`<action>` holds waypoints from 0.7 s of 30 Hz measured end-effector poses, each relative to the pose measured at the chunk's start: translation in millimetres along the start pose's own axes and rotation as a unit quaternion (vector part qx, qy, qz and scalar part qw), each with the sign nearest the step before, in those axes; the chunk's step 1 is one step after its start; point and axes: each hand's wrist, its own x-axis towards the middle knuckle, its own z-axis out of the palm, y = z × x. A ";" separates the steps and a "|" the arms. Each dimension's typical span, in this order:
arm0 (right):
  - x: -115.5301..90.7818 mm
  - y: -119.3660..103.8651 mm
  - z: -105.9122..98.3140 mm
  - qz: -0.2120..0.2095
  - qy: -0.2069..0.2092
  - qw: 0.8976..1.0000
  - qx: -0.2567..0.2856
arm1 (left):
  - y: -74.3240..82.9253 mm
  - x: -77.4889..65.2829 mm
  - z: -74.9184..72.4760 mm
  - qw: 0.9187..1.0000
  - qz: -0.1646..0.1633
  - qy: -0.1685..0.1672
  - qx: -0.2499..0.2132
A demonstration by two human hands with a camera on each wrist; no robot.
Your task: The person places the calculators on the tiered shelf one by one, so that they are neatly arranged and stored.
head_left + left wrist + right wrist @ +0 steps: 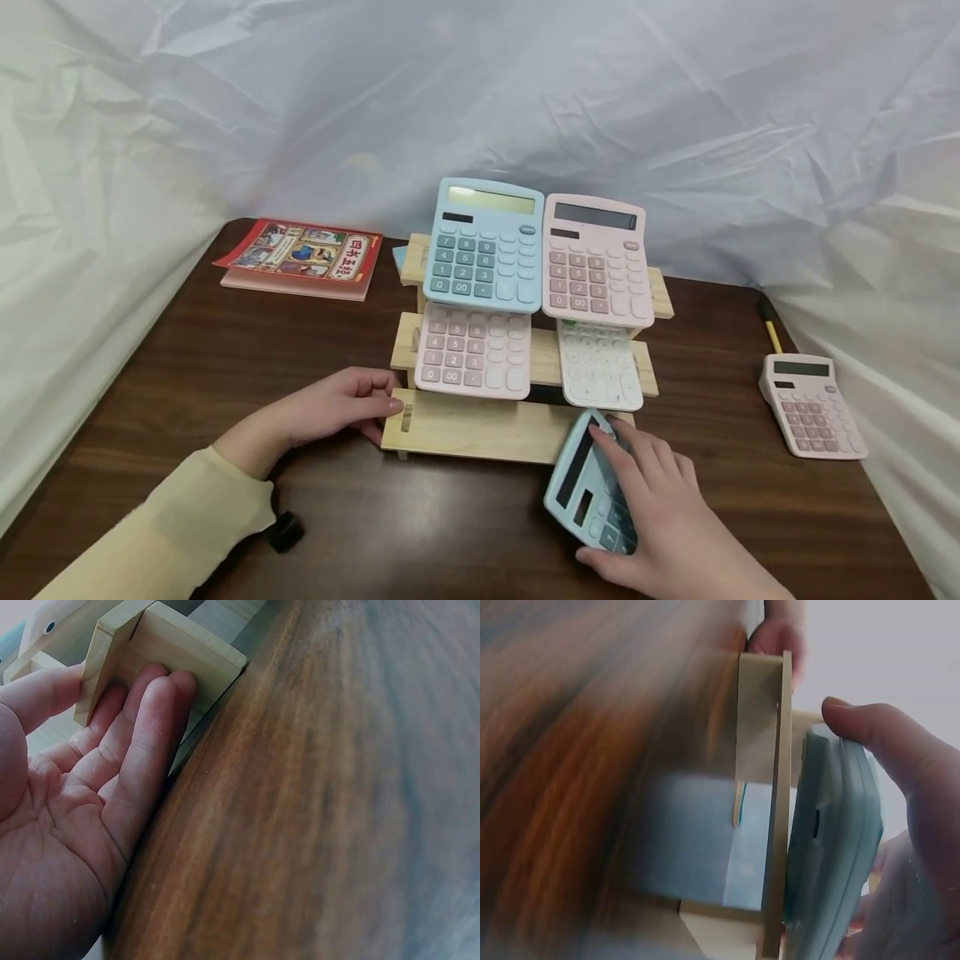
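Note:
My right hand (660, 500) grips a light blue calculator (583, 487) by its edges, tilted at the right front of the stepped wooden rack (480, 427). In the right wrist view the calculator (836, 840) is edge-on, close beside the lowest shelf board (778, 802). My left hand (337, 408) holds the left end of that shelf, thumb on top; in the left wrist view its fingers (142, 727) reach beneath the board. On the top tier stand a blue calculator (486, 250) and a pink calculator (597, 262). A pink calculator (474, 350) and a white calculator (600, 367) stand on the middle tier.
A red book (300, 258) lies at the table's back left. Another pink calculator (813, 407) lies near the right edge, with a yellow pen (772, 335) behind it. White sheeting (480, 100) hangs around the back and sides of the dark wooden table (390, 533).

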 end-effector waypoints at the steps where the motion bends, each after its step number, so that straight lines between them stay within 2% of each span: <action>1: 1.6 -2.5 1.6 0.002 -0.001 1.000 0.001 | 0.4 0.1 -0.2 1.000 -0.001 0.000 0.000; 14: 22.7 -29.7 11.0 -0.030 0.052 0.998 -0.012 | -0.7 0.9 -1.3 1.000 -0.004 0.002 0.000; 18: 28.3 -35.9 12.2 -0.040 0.057 0.997 -0.028 | -0.2 1.4 -0.6 1.000 0.000 0.004 0.000; 21: 31.4 -40.8 13.7 -0.056 0.045 0.997 -0.039 | 0.1 1.4 -0.4 1.000 -0.002 0.003 0.002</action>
